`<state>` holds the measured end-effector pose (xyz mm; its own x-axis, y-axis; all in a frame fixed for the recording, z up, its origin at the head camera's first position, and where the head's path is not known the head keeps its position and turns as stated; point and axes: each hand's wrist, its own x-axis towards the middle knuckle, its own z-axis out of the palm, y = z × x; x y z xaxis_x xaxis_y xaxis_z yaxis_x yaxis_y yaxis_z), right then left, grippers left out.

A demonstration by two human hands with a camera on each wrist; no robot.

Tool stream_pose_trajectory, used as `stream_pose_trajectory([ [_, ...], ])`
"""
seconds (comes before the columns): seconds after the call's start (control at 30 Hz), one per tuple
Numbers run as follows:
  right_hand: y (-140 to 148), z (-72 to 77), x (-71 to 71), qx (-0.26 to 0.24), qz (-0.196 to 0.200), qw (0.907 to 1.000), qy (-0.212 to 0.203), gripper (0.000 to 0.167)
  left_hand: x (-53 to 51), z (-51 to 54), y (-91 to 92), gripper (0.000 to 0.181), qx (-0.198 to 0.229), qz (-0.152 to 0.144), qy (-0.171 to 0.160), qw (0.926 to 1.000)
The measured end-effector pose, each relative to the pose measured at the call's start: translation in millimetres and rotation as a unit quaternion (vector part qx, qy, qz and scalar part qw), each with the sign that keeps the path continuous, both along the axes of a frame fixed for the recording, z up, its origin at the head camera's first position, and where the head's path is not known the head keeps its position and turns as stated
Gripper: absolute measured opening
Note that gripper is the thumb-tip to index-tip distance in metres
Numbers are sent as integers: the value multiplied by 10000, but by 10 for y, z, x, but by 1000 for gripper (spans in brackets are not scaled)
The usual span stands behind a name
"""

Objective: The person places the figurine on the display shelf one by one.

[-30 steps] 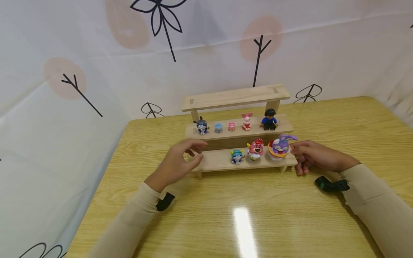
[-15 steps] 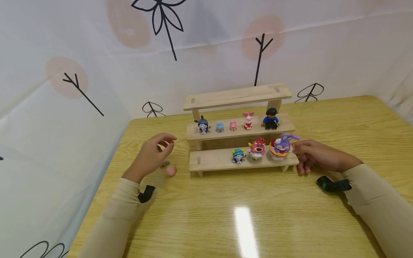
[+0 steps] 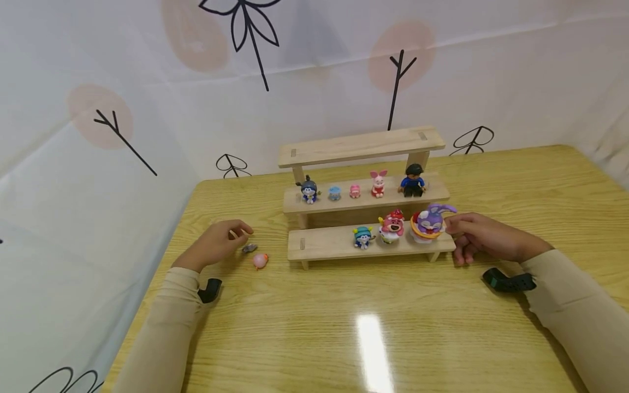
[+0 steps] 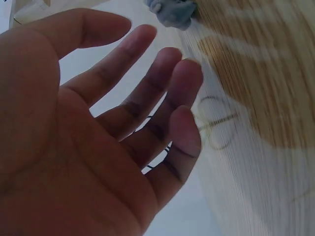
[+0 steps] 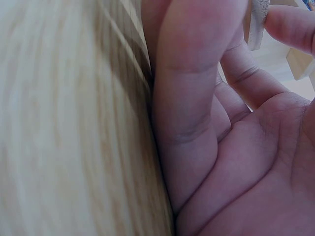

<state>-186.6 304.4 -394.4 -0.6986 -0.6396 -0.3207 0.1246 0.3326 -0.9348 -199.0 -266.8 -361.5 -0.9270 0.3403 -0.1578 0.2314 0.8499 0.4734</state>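
Note:
My left hand (image 3: pixel 218 243) hovers at the left of the table with fingers loosely bent and nothing in them. Just off its fingertips lies a small grey figure (image 3: pixel 249 248), also at the top of the left wrist view (image 4: pixel 172 12). A pink round figure (image 3: pixel 260 261) lies beside it. At the far side, my right hand (image 3: pixel 484 237) holds the right end of the tiered wooden shelf (image 3: pixel 324 248). In the right wrist view the thumb (image 5: pixel 290 27) touches the plank's end, with fingers on its other side. Nearest this hand is a purple rabbit figure (image 3: pixel 429 222) on the lowest tier.
A pink bear figure (image 3: pixel 391 226) and a teal-hatted figure (image 3: pixel 363 238) share the lowest tier. The middle tier bears several figures, including a pink piglet (image 3: pixel 378 184) and a black-haired doll in blue (image 3: pixel 413 181). A patterned cloth (image 3: pixel 314 98) hangs behind the table.
My left hand has withdrawn leftward from the lowest tier and lowered toward the grey figure, uncovering both loose figures. The right hand stays at the shelf's end.

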Motion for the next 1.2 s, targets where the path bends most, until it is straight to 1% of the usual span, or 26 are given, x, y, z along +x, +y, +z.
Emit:
stream_pose_trajectory([
  [0.17,2,4,1,-15,-6,10000,6,32,-14,-13,-34,23,-58,-99,-283,9995],
  [0.37,-7,13,8,-9,-31,10000,-20,31,-8,4,-31,18,42,-184,-459,9988],
  [0.63,-14,15,10,-13,-49,10000,-54,28,1,26,-14,17,108,-336,-574,9977],
  [0.87,-25,17,21,-93,-29,9999,-78,25,4,19,1,17,210,-384,-673,9968],
  [1.2,-23,10,22,-197,35,9998,-79,25,5,-7,15,16,177,-429,-653,9968],
])
